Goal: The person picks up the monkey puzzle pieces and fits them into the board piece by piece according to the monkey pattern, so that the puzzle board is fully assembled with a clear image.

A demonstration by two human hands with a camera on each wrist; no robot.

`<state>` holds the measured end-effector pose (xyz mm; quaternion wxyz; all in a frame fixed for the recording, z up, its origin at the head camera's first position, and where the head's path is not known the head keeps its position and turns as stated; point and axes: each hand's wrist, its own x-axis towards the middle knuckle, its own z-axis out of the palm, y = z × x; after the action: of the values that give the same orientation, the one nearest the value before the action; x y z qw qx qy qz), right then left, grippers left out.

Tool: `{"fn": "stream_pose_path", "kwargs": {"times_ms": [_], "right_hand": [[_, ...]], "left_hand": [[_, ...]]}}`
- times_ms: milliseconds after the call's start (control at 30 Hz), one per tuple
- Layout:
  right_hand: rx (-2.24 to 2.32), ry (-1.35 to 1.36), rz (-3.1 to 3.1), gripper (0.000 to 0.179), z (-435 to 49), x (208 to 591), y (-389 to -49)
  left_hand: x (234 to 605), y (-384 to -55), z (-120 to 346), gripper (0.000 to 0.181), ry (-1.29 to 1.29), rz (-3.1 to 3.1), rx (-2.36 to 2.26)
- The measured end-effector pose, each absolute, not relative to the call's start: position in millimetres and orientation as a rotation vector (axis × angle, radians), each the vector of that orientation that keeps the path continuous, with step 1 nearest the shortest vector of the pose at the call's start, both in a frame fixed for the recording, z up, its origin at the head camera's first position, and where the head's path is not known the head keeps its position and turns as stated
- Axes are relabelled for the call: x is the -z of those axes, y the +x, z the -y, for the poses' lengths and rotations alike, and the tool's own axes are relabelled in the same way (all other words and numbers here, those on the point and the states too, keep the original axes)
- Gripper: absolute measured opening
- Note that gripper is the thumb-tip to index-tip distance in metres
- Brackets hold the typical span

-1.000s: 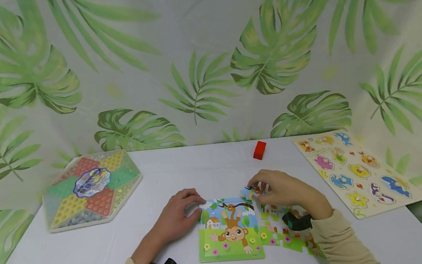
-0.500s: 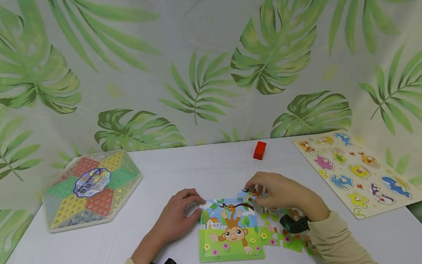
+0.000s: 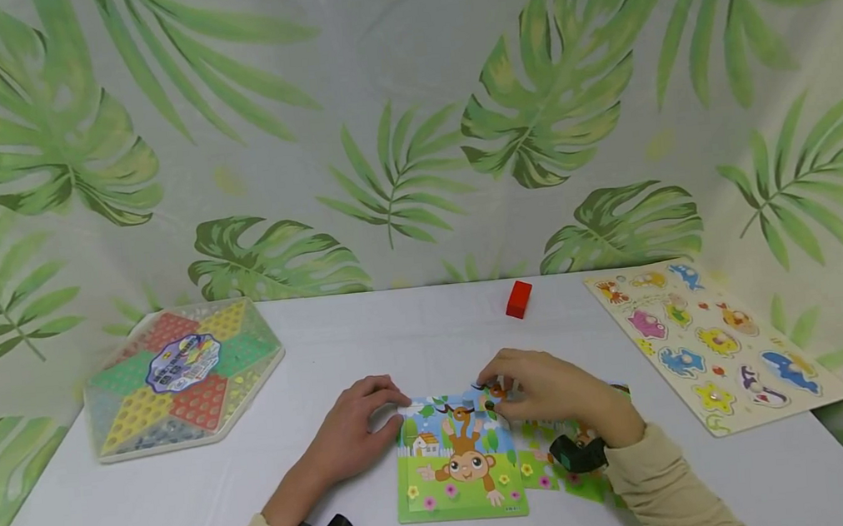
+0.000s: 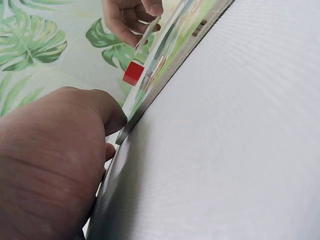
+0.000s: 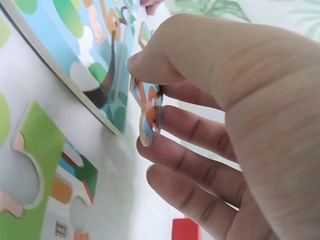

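Observation:
My left hand [image 3: 353,432] rests by the upper left edge of a cardboard puzzle board [image 3: 462,513], which pictures a hanging monkey. In the left wrist view the thumb [image 4: 116,117] is right at the board's corner. Thumb and fingers of my right hand [image 3: 541,382] pinch a puzzle piece [image 5: 146,102] with blue and orange-brown parts. In the head view this piece overlaps the board's upper right corner; the right wrist view shows it tilted on edge, beside the board. Several loose puzzle pieces [image 3: 538,472] lie right of the board, partly hidden under the right hand and wrist.
Behind the hands stands a small red block [image 3: 518,300]. At the left lies a hexagonal game box [image 3: 187,379] with a coloured star. A wooden sea-animal peg board [image 3: 714,342] lies at the right. A leaf-print cloth [image 3: 399,173] hangs behind the white table.
My right hand has moved left and slightly down with the puzzle piece, from beside the board to over its upper right corner. The left hand and the board stay in place.

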<state>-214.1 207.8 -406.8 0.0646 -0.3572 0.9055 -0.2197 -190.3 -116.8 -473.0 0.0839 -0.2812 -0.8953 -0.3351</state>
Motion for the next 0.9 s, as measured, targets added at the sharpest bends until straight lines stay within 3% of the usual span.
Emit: {"fn": "stream_pose_path", "kwargs": {"times_ms": [900], "right_hand": [[0.575, -1.083, -2.766, 0.032, -191, 414, -206]], "left_hand": [[472, -189, 116, 0.018, -0.828, 2.681, 1.013]]}}
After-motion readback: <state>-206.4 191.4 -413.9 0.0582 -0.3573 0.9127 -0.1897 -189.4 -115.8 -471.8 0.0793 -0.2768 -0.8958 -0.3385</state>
